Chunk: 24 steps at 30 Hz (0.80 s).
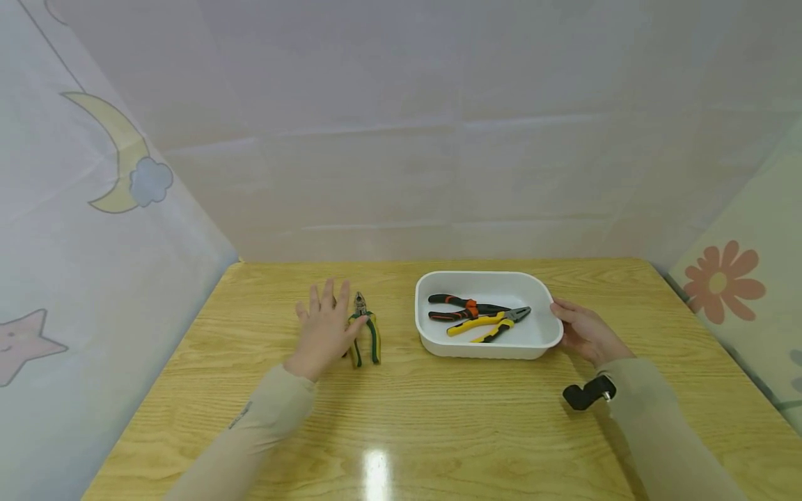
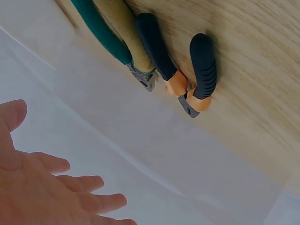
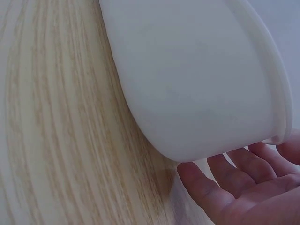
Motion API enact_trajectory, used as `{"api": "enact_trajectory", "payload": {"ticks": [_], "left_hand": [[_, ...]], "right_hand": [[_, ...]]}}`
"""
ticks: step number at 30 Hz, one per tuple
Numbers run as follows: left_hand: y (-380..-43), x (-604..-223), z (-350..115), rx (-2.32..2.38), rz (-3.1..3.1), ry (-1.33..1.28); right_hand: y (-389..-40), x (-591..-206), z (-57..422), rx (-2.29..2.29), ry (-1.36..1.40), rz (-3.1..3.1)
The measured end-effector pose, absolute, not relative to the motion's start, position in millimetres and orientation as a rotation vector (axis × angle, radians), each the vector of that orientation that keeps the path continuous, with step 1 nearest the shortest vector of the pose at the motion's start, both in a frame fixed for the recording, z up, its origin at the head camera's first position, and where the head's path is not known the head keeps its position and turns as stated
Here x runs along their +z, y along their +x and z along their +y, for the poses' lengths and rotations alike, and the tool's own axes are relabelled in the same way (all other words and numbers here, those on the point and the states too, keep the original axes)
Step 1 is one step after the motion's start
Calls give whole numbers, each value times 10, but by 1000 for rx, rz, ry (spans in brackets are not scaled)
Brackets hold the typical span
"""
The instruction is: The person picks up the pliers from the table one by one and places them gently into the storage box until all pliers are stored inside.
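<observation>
My left hand (image 1: 322,332) is spread with straight fingers over the left part of the table, its thumb overlapping green-and-yellow pliers (image 1: 374,341) in the head view. Beside these, the left wrist view shows pliers with black-and-orange handles (image 2: 204,65), mostly hidden by the hand from above. A white plastic box (image 1: 482,352) stands right of centre. At its right end my right hand (image 1: 585,332) grips it, thumb at the rim and fingers (image 3: 201,183) against the outer wall. Inside lie black-and-red pliers (image 1: 451,316) and yellow-and-black pliers (image 1: 495,324), partly crossing.
The wooden table (image 1: 438,417) runs back to a pale cloth wall (image 1: 401,174). Printed cloth walls rise at both sides, with a moon (image 1: 119,146) on the left and a flower (image 1: 720,282) on the right. A black mount (image 1: 589,393) sits at the right wrist.
</observation>
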<state>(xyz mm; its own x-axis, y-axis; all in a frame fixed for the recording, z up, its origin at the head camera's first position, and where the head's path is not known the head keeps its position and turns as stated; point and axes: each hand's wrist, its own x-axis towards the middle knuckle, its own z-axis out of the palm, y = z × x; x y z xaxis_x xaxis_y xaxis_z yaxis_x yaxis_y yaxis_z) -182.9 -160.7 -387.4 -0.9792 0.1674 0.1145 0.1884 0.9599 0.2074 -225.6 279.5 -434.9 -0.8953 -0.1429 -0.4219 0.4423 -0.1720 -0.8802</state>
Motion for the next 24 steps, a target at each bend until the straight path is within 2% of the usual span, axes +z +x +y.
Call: {"api": "enact_trajectory", "payload": {"ticks": [24], "left_hand": [[-1781,-3981,-1768,-439,-3136,-114]], "right_hand": [[-2265,-4359,2794,-2076,323,1773]]}}
